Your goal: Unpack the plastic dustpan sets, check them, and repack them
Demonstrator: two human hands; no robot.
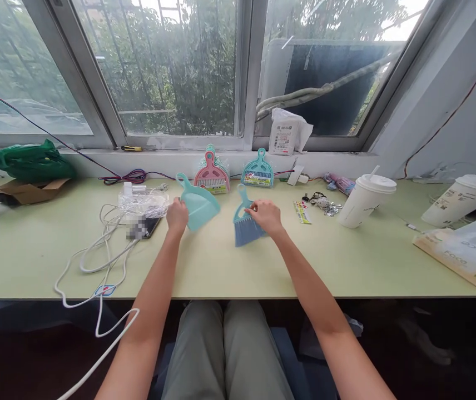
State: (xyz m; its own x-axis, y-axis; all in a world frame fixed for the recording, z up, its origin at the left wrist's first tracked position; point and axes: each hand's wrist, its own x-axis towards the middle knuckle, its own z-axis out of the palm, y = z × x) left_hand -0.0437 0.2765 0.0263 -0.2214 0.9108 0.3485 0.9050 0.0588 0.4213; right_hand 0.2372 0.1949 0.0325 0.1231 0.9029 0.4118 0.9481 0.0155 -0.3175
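Note:
A light teal dustpan point(199, 209) is in my left hand point(177, 215), whose fingers are closed on its left edge, with the handle pointing up and away. To its right, my right hand point(265, 215) pinches a small brush point(246, 229) with blue bristles and a teal handle; the bristles point toward me. The dustpan and the brush are apart, over the green table. Behind them, against the wall, stand a stack of pink dustpan sets point(212, 176) and a teal dustpan set point(258, 171) with labels.
Left of my hands lie white cables point(107, 236), a phone point(149, 226) and clear plastic point(142, 203). On the right are white cups point(361, 201), a tissue pack point(465, 253), a small packet point(302, 212) and keys. A green bag point(33, 161) sits on cardboard at the far left.

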